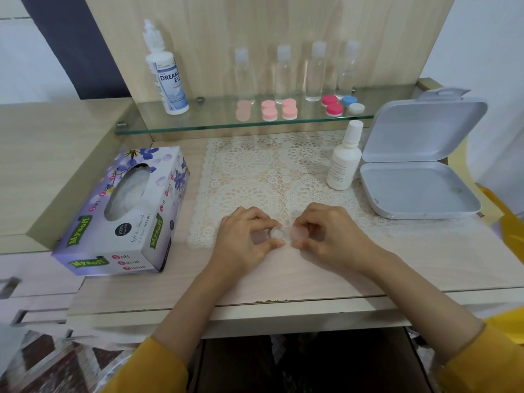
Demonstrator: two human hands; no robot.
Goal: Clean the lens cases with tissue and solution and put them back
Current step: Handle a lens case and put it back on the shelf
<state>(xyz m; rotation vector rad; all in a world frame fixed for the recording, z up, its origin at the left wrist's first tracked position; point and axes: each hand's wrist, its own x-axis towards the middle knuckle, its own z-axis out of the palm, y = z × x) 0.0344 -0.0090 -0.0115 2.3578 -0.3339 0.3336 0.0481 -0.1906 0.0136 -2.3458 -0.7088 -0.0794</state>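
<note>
At the front edge of the lace mat (255,165), just above the surface (312,279), a clear lens case (279,233) sits pinched between both hands. Risks: the case is small, see-through and smooth, so a twist on a cap could pop it loose, and it could roll off the near edge of the surface. A loose clear cap would be hard to spot on the lace. No tissue is in hand yet and the tissue box (122,214) is off to the left, so one hand has to let go to reach it, leaving a weak one-hand hold. The small white bottle (344,163) stands upright just behind the right hand, beside the open grey box (419,177), and a careless reach could tip it. Pose: left hand (246,239) is palm-down, fingers (276,244) curled and clamped on the case's left cup. Right hand (329,236) mirrors it, fingertips pinching the right cup; I cannot tell whether the caps are on or off. Both wrists are low and the forearms angle in from the bottom corners. The other lens cases (279,109), pink, red and blue, wait on the glass shelf (198,120) near the Dream Eye solution bottle (168,78).
</note>
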